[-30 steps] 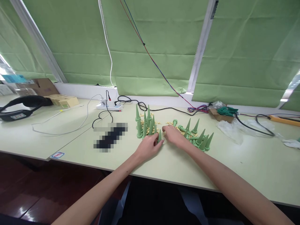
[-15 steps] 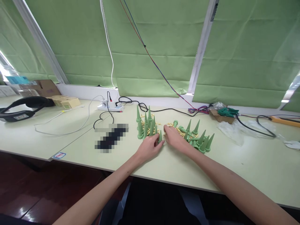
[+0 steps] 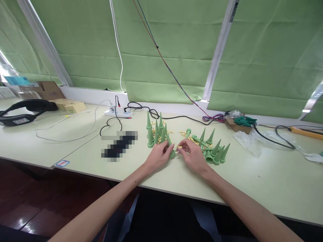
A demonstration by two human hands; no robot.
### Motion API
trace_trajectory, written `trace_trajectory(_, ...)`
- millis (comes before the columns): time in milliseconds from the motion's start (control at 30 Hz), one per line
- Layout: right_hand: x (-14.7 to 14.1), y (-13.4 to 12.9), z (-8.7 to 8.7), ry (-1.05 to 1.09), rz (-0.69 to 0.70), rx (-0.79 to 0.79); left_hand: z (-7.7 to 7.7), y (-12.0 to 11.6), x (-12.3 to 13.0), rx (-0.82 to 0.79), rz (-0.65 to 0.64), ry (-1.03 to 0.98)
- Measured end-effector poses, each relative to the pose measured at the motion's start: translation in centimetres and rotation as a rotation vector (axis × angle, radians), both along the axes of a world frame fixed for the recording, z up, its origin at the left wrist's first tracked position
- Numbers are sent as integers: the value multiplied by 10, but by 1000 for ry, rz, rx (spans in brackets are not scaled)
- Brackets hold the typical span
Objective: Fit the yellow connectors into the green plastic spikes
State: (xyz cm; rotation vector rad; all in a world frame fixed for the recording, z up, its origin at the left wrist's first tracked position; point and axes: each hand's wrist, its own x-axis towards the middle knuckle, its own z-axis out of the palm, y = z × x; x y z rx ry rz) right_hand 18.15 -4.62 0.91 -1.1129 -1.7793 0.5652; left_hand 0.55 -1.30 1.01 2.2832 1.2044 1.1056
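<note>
My left hand (image 3: 157, 156) is closed on a green plastic spike (image 3: 172, 154), whose wide collared base shows below the fingertips. Close by on the right, my right hand (image 3: 194, 158) pinches a small yellow plastic piece (image 3: 179, 147) between thumb and fingers. The piece is near the spike; whether they touch I cannot tell. Just beyond my left hand, several green spikes (image 3: 150, 137) stand upright in a group. A second group of green spikes (image 3: 217, 154), some upright and some lying down, is to the right of my right hand. Small yellow pieces (image 3: 182, 133) lie scattered among them.
On the left of the table (image 3: 141, 168) are a black headset (image 3: 19, 117), yellow boxes (image 3: 75, 107) and a blurred dark object (image 3: 118, 145). A power strip (image 3: 118, 112) and cables lie at the back. To the right are a small cardboard box (image 3: 239, 126) and clear plastic bags (image 3: 248, 143).
My right hand has come back from the yellow pieces toward me and now pinches one beside the spike. My left hand has shifted slightly, still at the spike.
</note>
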Motion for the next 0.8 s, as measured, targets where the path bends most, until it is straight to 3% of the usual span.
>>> trace_trajectory(233, 1, 0, 7, -51, -22, 42, -1, 0, 0, 23, 22, -36)
trace_trajectory(800, -2, 2, 1, 26, 28, 105, -5, 3, -1, 68, 16, -51)
